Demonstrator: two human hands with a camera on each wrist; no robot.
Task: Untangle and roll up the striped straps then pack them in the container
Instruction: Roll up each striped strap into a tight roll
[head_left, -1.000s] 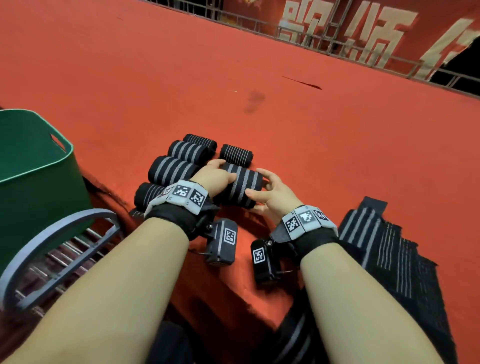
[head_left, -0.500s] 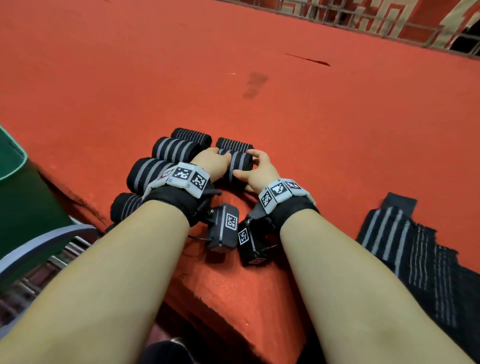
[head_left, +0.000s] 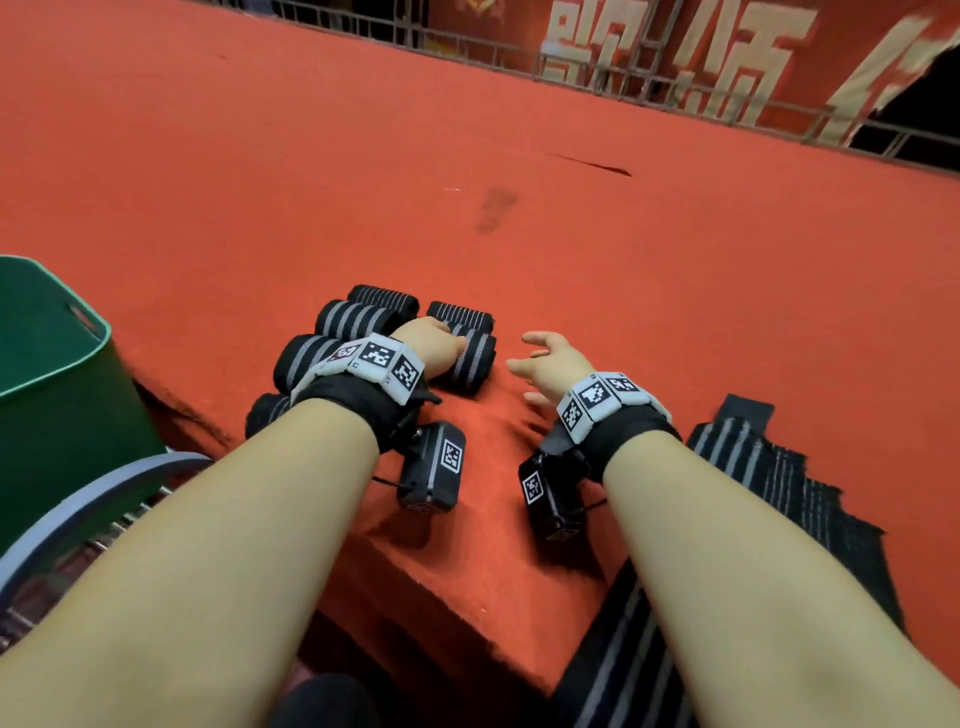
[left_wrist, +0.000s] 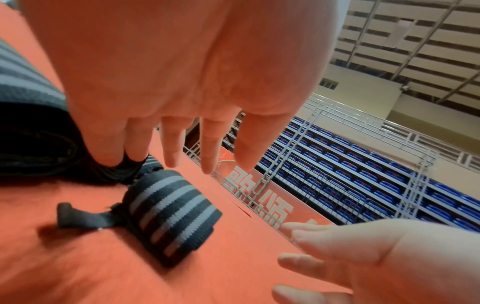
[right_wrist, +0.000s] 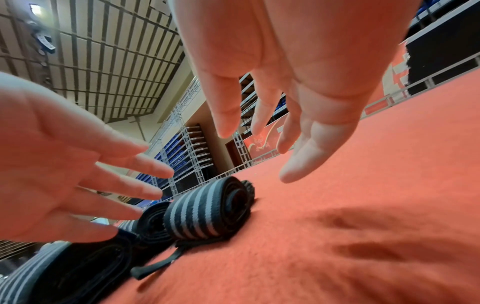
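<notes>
Fingers of the left hand (head_left: 434, 347) straight and spread, holding nothing, tips above the nearest rolled strap (head_left: 470, 358); whether they touch it, cannot tell. Far left: green container (head_left: 62, 395), well apart from the rolls. Six rolled striped straps (head_left: 358, 317) cluster on the red carpet (head_left: 675, 270), packed side by side. Black end tab (left_wrist: 78, 216) trails loose from the nearest roll. Right hand (head_left: 550, 364) hovers just beside that roll, fingers (right_wrist: 306, 144) splayed wide, gripping nothing. Far right: unrolled striped straps (head_left: 779, 483) lie flat at the carpet edge.
</notes>
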